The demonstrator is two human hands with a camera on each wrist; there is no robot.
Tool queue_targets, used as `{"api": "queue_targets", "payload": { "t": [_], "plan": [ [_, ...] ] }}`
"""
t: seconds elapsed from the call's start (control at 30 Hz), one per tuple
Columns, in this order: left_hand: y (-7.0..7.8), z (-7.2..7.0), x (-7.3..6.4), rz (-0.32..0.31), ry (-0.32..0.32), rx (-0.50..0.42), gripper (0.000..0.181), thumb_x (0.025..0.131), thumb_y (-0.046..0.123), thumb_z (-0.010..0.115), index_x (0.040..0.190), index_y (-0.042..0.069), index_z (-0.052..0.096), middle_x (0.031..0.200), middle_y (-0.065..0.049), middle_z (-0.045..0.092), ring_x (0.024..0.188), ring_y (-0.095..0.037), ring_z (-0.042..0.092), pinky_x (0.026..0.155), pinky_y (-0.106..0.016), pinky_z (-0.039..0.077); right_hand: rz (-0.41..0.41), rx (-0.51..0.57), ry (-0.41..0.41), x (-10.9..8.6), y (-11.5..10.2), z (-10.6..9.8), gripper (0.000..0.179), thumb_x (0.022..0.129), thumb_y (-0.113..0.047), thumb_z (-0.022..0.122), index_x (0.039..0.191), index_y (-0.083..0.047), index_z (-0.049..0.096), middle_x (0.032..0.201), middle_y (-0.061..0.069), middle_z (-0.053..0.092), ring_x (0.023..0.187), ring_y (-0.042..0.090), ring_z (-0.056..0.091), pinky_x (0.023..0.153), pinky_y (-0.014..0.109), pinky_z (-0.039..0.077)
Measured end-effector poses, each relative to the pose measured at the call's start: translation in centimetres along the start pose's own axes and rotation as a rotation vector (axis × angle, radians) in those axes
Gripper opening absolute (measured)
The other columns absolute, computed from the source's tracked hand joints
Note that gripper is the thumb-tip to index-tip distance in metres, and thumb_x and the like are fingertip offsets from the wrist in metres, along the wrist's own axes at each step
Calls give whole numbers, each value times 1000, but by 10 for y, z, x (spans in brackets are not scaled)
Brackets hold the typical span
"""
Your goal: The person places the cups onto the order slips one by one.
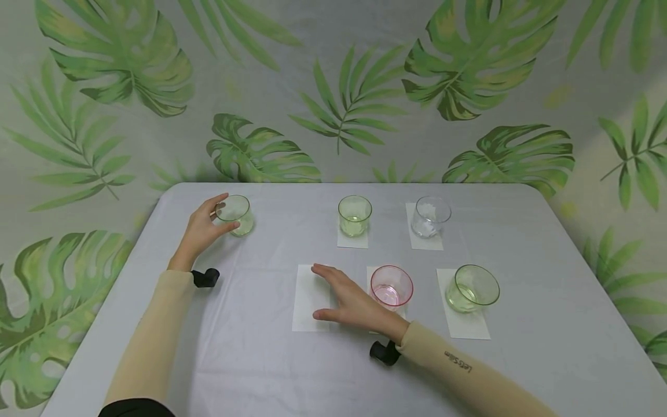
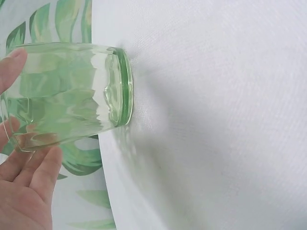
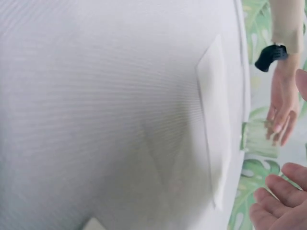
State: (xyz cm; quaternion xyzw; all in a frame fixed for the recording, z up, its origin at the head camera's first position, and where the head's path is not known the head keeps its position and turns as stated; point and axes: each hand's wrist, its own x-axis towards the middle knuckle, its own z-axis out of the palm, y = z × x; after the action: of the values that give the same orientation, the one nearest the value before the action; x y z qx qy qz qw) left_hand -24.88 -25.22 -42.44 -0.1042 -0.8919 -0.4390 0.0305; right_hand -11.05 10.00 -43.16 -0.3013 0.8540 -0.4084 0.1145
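My left hand (image 1: pixel 200 231) holds a pale green glass (image 1: pixel 242 223) by its sides at the far left of the table, thumb on the near side and fingers behind. In the left wrist view the green glass (image 2: pixel 72 91) has its base at or just over the cloth; I cannot tell whether it touches. My right hand (image 1: pixel 354 304) hovers with spread fingers, holding nothing, by a bare white card (image 1: pixel 307 298). Behind the right hand's wrist stands a pink glass (image 1: pixel 391 289) on a card that is partly hidden.
Another green glass (image 1: pixel 355 217) and a colourless glass (image 1: pixel 431 217) stand on cards in the back row. At the front right, a green glass (image 1: pixel 471 289) stands on a card (image 1: pixel 469 327). White cloth covers the table (image 1: pixel 250 359); a leaf-patterned backdrop (image 1: pixel 333 87) rises behind.
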Motion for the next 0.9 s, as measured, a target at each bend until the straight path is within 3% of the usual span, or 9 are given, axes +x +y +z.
{"api": "queue_targets", "payload": {
  "t": [0.57,0.9],
  "plan": [
    [-1,2,-2,29,26,-25,73,82,11,77,143,-2,39,143,-22,39,128,-38,40,106,-49,35,35,-35,-4,4,17,8,81,81,-19,77,145,2,32,149,17,32,138,30,27,112,43,24],
    [8,2,-9,39,15,-56,75,81,11,78,143,-1,39,143,-20,39,127,-37,40,106,-47,35,75,-36,-25,6,18,9,82,80,-16,77,145,3,32,148,20,32,138,32,26,113,43,23]
  ]
}}
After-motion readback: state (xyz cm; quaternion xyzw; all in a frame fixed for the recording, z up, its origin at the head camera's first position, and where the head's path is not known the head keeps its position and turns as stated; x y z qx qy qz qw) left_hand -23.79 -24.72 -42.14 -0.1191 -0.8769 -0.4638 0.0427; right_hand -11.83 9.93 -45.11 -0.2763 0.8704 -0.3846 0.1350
